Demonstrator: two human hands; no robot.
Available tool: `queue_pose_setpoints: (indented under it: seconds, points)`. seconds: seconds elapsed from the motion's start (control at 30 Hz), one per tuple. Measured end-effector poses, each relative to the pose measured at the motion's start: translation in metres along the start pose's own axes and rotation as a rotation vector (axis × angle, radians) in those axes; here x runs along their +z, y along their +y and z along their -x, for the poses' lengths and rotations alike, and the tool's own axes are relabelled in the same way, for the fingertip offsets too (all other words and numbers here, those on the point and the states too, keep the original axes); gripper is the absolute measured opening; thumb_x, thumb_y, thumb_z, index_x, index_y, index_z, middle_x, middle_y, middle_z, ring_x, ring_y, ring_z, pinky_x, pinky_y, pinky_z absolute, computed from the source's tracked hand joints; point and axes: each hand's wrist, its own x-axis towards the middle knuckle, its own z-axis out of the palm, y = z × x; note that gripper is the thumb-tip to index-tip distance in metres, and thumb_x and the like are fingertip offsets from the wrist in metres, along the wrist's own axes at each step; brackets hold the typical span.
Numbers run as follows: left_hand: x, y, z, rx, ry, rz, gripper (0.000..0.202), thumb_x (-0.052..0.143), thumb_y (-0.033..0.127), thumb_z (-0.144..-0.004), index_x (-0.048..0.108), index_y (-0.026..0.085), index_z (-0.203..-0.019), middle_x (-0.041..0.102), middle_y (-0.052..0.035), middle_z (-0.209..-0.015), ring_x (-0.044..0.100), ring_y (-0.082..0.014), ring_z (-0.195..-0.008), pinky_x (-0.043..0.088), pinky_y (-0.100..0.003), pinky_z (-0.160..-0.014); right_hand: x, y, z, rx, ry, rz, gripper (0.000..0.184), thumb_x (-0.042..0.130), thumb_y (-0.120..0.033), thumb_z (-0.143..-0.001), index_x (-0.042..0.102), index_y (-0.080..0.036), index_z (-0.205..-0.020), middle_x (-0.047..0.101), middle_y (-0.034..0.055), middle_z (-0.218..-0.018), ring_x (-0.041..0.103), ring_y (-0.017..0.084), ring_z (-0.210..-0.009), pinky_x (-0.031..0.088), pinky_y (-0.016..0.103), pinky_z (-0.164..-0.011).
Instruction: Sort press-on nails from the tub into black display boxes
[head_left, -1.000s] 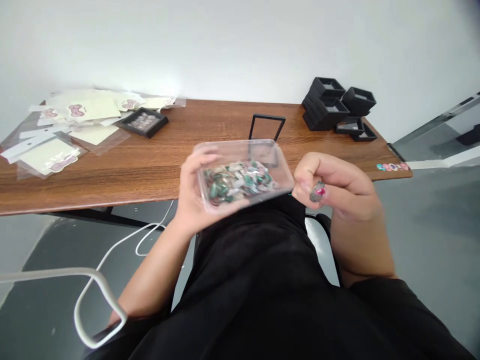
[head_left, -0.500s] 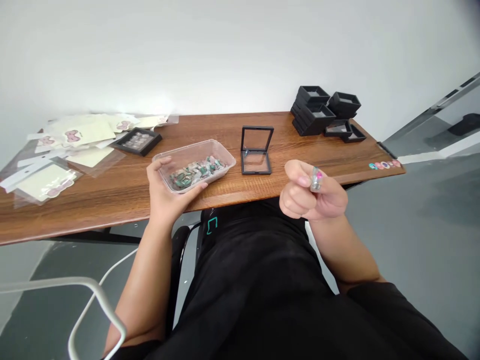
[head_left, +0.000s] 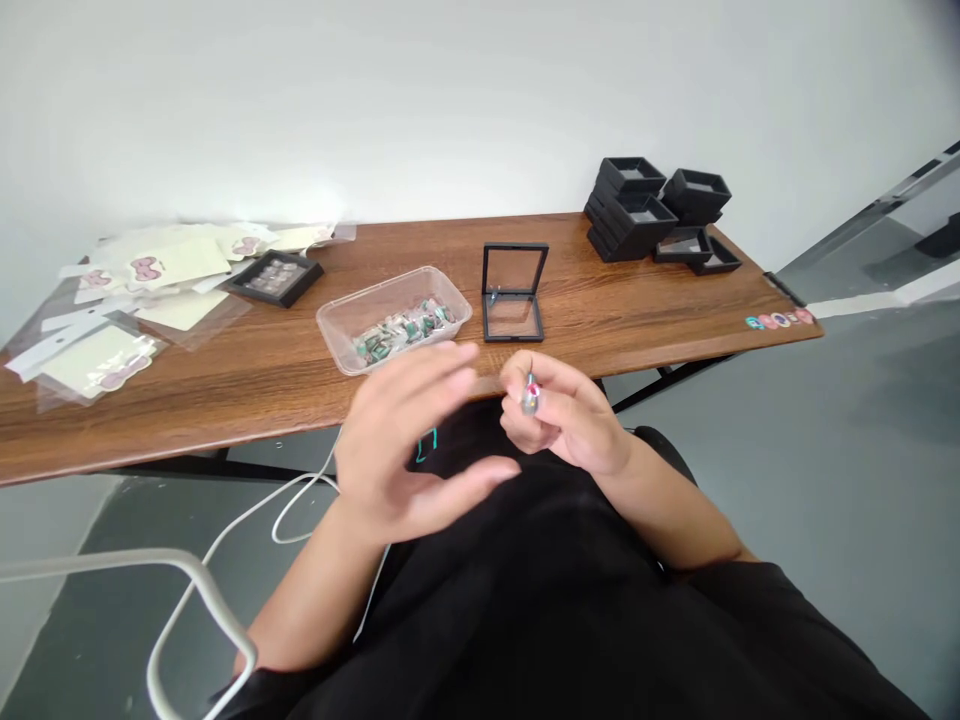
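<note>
The right hand (head_left: 564, 418) is raised in front of the body, just off the near edge of the brown wooden surface (head_left: 247, 370). Its fingertips are pinched on a small grey piece with a red spot (head_left: 530, 397), which is too small to identify further. The left hand (head_left: 409, 445) hangs close beside it, fingers spread and loose, holding nothing and blurred.

On the surface beyond the hands sits a clear plastic tub (head_left: 346, 312) of green and white pieces. Just to its right is an open black display case (head_left: 514, 318), its framed lid upright. A stack of black boxes (head_left: 649, 205) fills the far right corner. At the left, a flat black tray (head_left: 275, 276) lies beside cream cards in clear sleeves (head_left: 112, 350). Small coloured stickers (head_left: 780, 320) line the right edge. The wall behind is white (head_left: 450, 100) and the floor is grey (head_left: 862, 450), with a white cable (head_left: 300, 495) looping under the surface.
</note>
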Motion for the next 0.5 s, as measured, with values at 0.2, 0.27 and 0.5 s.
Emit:
queue_pose_setpoints:
  seconds: [0.2,0.27,0.5]
  points:
    - [0.016,0.018,-0.014,0.140,0.018,0.017,0.041,0.090,0.025,-0.087,0.076,0.016,-0.124,0.083,-0.0077,-0.119,0.081,-0.0215,-0.108,0.071,-0.034,-0.097,0.011,0.005,0.008,0.002,0.008,0.038,0.027,0.061,-0.043,-0.107,0.046,-0.021,-0.102,0.037,-0.0082,-0.069,0.028,0.005,-0.053,0.027,0.016,-0.048]
    - [0.015,0.016,-0.013,0.148,0.027,0.020,0.040,0.090,0.020,-0.086,0.076,0.016,-0.123,0.083,-0.0066,-0.117,0.082,-0.0214,-0.107,0.071,-0.034,-0.098,0.012,0.006,0.010,0.001,0.013,0.046,0.027,0.061,-0.043,-0.107,0.045,-0.021,-0.101,0.037,-0.0085,-0.069,0.027,0.005,-0.052,0.028,0.016,-0.049]
    - [0.013,0.016,-0.011,0.132,0.029,0.061,0.040,0.086,0.022,-0.091,0.074,0.022,-0.129,0.084,0.0006,-0.111,0.083,-0.0178,-0.101,0.073,-0.033,-0.097,0.016,0.007,0.010,-0.057,0.021,0.066,0.028,0.062,-0.038,-0.107,0.043,-0.021,-0.095,0.043,-0.0067,-0.072,0.035,0.005,-0.055,0.036,0.015,-0.052]
